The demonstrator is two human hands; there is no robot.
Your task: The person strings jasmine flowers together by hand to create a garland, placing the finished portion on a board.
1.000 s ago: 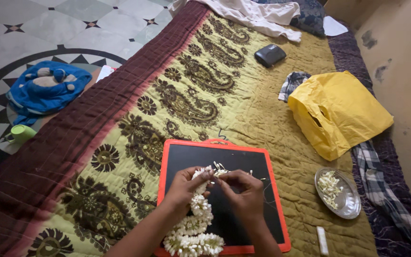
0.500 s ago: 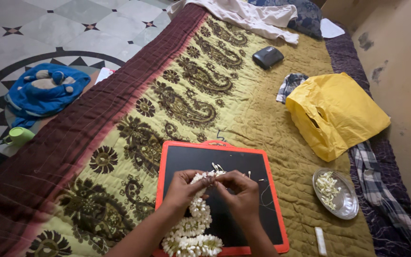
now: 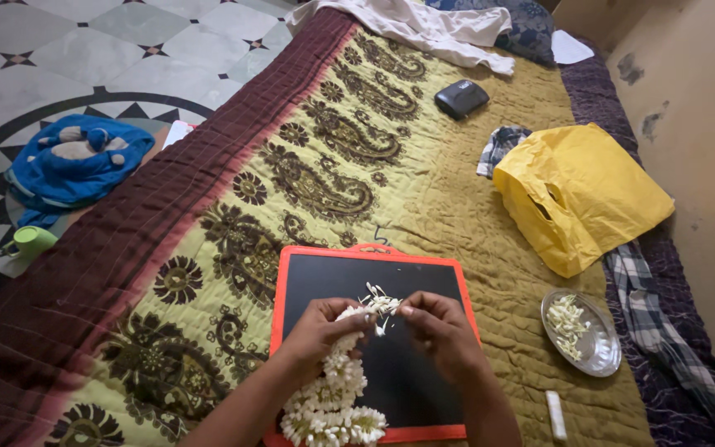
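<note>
Your right hand (image 3: 444, 331) moved right since 0.5 s ago, gap opened from left hand (image 3: 324, 329); reads as thread drawn tight. Left pinches garland (image 3: 333, 397) top; right fingers closed, likely on thread, can't confirm. Garland trails down slate (image 3: 374, 273). Slate on quilt (image 3: 308, 165); steel plate (image 3: 593, 348), yellow bag (image 3: 581, 190) right; tiled floor (image 3: 84, 50) left.

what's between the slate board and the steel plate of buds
In the head view, only bare olive quilt lies between the orange-framed slate board and the steel plate; the small white stick sits lower, outside that stretch.
</note>
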